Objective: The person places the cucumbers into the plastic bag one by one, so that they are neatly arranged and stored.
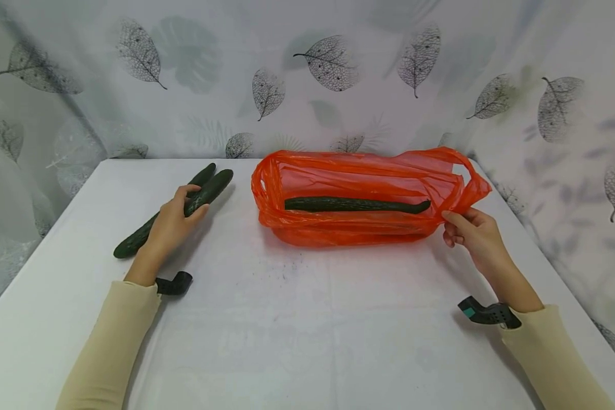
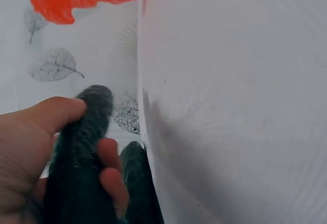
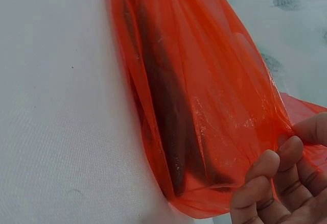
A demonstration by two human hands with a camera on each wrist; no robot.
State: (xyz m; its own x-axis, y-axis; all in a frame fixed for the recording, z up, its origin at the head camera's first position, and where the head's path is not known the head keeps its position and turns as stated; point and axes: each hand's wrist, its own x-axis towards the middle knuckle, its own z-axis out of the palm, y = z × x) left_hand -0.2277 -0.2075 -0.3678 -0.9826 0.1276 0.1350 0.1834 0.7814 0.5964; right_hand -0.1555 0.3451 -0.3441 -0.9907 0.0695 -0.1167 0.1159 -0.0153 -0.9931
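Head view: A person in cream-coloured sleeves (image 1: 110,341) works at a white desk (image 1: 297,330), a cucumber at one side and a red plastic bag at the other. At left, the left hand (image 1: 171,225) grips a dark green cucumber (image 1: 214,190), thumb on one side and fingers curled round the other, as the left wrist camera shows. A second cucumber (image 1: 203,176) lies just beside it, running at nearly the same slant; whether the gripped one is raised off the desk cannot be told. At right, the right hand (image 1: 474,233) pinches the edge of the red bag (image 1: 333,234) between thumb and fingers near its right-hand handle loop. The bag stretches across the far part of the desk, its mouth gaping, with another cucumber (image 1: 359,205) lying lengthwise inside; from the right wrist, dark elongated forms show through the thin red film. Each wrist carries a dark strapped device (image 1: 175,283). Behind the desk hangs a pale backdrop (image 1: 210,125) printed with veined leaves.
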